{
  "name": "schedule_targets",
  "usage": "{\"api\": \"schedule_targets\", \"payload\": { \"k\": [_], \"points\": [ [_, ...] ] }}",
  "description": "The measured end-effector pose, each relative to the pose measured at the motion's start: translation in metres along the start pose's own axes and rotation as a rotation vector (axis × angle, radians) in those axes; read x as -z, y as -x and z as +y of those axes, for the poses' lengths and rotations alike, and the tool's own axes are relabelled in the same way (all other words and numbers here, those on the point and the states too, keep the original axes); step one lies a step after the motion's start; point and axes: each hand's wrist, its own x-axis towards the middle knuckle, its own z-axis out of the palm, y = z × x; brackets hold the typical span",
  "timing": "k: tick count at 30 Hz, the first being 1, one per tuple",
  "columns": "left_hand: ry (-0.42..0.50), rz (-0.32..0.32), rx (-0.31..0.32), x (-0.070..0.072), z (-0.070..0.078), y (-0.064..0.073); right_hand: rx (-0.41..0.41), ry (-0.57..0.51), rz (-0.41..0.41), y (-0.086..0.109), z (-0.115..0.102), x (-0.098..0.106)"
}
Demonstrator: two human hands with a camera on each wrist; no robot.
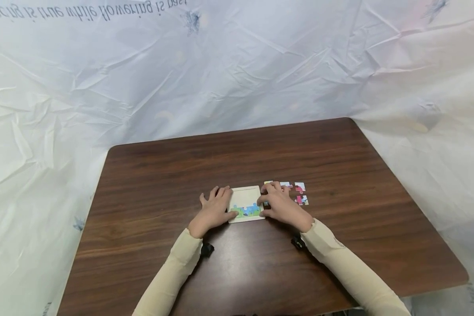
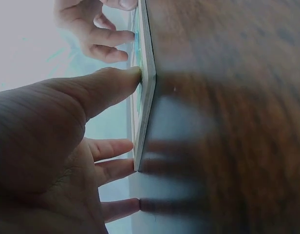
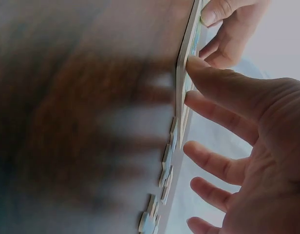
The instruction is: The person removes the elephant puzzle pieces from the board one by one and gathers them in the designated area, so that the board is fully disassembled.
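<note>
A small wooden puzzle tray (image 1: 245, 191) lies flat on the table, its lower part filled with joined green and blue pieces (image 1: 248, 211). My left hand (image 1: 212, 210) rests at the tray's left side, with the thumb touching its lower left and the fingers spread along the edge. On the opposite side, my right hand (image 1: 283, 205) touches the right edge with thumb and index finger. The other right fingers, slightly bent, reach over loose pieces and partly hide them. In the right wrist view, loose puzzle pieces (image 3: 167, 158) lie close beside the tray.
Right of my right hand lie a pink and white piece (image 1: 299, 187) and another pink and blue piece (image 1: 302, 200). A white piece (image 1: 285, 184) shows behind its fingers. The brown wooden table (image 1: 162, 175) stands against pale plastic sheeting (image 1: 237, 79).
</note>
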Motion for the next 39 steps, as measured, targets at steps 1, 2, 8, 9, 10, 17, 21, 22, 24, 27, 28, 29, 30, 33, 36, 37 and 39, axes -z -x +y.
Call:
{"api": "schedule_targets", "payload": {
  "k": [1, 2, 8, 9, 10, 17, 21, 22, 24, 27, 28, 29, 30, 33, 36, 37, 39],
  "points": [
    [-0.001, 0.001, 0.001, 0.000, 0.001, 0.000, 0.000, 0.000, -0.002, -0.001, 0.000, 0.000],
    [-0.006, 0.005, 0.002, 0.000, 0.002, 0.000, -0.001, 0.000, -0.005, -0.001, 0.000, 0.000],
    [-0.064, 0.027, 0.033, -0.004, 0.009, -0.004, -0.013, -0.033, -0.029, -0.004, 0.000, 0.000],
    [-0.066, 0.027, 0.042, -0.004, 0.010, -0.004, -0.016, -0.045, -0.031, -0.004, 0.000, 0.000],
    [-0.066, 0.029, 0.051, -0.004, 0.011, -0.005, -0.019, -0.057, -0.033, -0.004, 0.000, 0.000],
    [-0.059, 0.024, 0.063, -0.004, 0.014, -0.005, -0.030, -0.112, -0.018, -0.005, -0.003, -0.002],
    [-0.060, 0.031, 0.058, -0.004, 0.013, -0.005, -0.049, -0.092, -0.016, -0.006, -0.006, -0.001],
    [-0.062, 0.033, 0.058, -0.004, 0.013, -0.005, -0.050, -0.083, -0.014, -0.006, -0.006, -0.001],
    [-0.065, 0.037, 0.059, -0.004, 0.013, -0.005, -0.048, -0.072, -0.011, -0.007, -0.006, -0.002],
    [-0.071, 0.039, 0.060, -0.005, 0.012, -0.005, -0.033, -0.058, -0.006, -0.007, -0.005, -0.003],
    [-0.072, 0.040, 0.060, -0.006, 0.012, -0.005, -0.026, -0.054, -0.005, -0.007, -0.005, -0.003],
    [-0.071, 0.040, 0.060, -0.006, 0.012, -0.005, -0.020, -0.052, -0.007, -0.007, -0.004, -0.004],
    [-0.070, 0.040, 0.062, -0.007, 0.012, -0.005, -0.013, -0.050, -0.009, -0.007, -0.004, -0.004],
    [-0.075, 0.044, 0.065, -0.008, 0.011, -0.005, 0.002, -0.058, -0.007, -0.008, -0.002, -0.005],
    [-0.081, 0.049, 0.067, -0.008, 0.010, -0.006, 0.013, -0.092, 0.008, -0.008, 0.000, -0.006],
    [-0.083, 0.050, 0.068, -0.007, 0.010, -0.006, 0.015, -0.107, 0.015, -0.008, 0.000, -0.006],
    [-0.087, 0.048, 0.068, -0.007, 0.009, -0.007, 0.016, -0.145, 0.026, -0.008, 0.002, -0.007]
  ]
}}
